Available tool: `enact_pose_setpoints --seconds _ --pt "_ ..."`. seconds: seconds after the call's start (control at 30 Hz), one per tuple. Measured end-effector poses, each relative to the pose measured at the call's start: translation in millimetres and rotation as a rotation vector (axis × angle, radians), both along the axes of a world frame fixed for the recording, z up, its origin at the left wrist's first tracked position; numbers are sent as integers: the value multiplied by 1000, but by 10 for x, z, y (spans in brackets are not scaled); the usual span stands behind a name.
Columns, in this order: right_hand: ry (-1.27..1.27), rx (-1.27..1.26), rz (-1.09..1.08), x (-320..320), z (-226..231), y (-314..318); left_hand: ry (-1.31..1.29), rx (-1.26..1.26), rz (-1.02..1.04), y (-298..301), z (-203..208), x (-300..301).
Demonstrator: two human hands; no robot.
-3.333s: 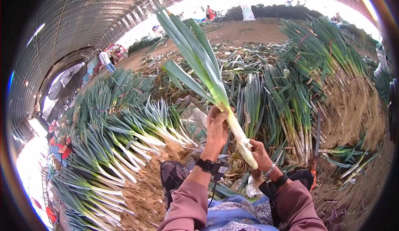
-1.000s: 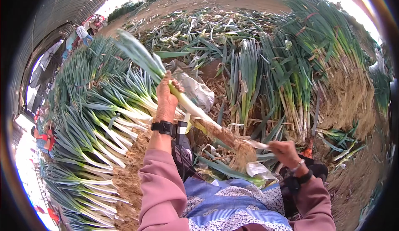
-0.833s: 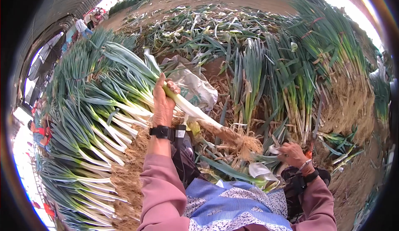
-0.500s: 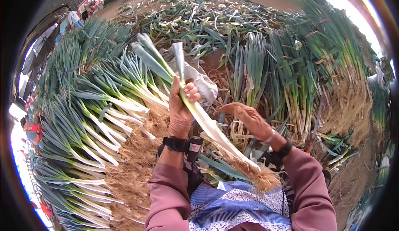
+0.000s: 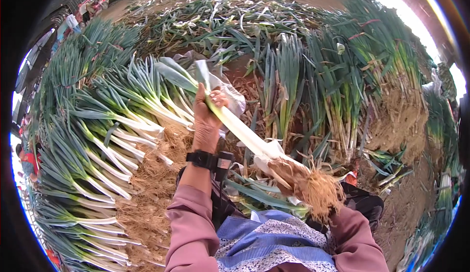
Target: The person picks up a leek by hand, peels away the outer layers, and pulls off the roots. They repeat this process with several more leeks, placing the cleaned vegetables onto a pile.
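Observation:
My left hand (image 5: 209,110) is closed round the green upper stalk of a long leek (image 5: 245,134). The leek slants from its cut green leaves at upper left down to a shaggy root tuft (image 5: 320,191) at lower right. Loose pale outer skin (image 5: 269,150) stands off the lower stalk. My right hand (image 5: 291,171) is at this root end, closed on the lower stalk and its loose skin. Roots cover much of the right hand and wrist, so its fingers show only in part.
On the left, a long row of leeks (image 5: 105,159) lies with white stalks and brown roots toward me. Upright leek bundles (image 5: 338,100) stand on the right. Leaf scraps (image 5: 235,20) are heaped at the back. A whitish plastic bag (image 5: 232,98) lies beyond my left hand.
My right hand, earlier open and apart from the leek, has come down to its root end. The root end has risen slightly, and my left hand has shifted a little left.

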State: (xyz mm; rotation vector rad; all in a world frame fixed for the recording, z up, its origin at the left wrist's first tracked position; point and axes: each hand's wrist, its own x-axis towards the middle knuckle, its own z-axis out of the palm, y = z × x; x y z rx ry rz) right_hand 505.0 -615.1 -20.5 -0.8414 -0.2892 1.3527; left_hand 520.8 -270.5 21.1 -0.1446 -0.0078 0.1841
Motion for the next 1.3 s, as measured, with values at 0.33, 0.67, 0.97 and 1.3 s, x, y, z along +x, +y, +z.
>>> enact_pose_setpoints --seconds 0.33,0.67,0.97,1.3 --pt "-642 -586 -144 -919 998 -1046 417 429 63 -87 -111 70" --pt "-206 -620 -618 -1566 1452 -1735 563 404 248 606 -158 172" --pt "-2034 -1224 1 135 553 -899 528 486 461 513 -4 -46" --pt "-804 -290 -533 -58 166 132 789 431 516 97 43 64"
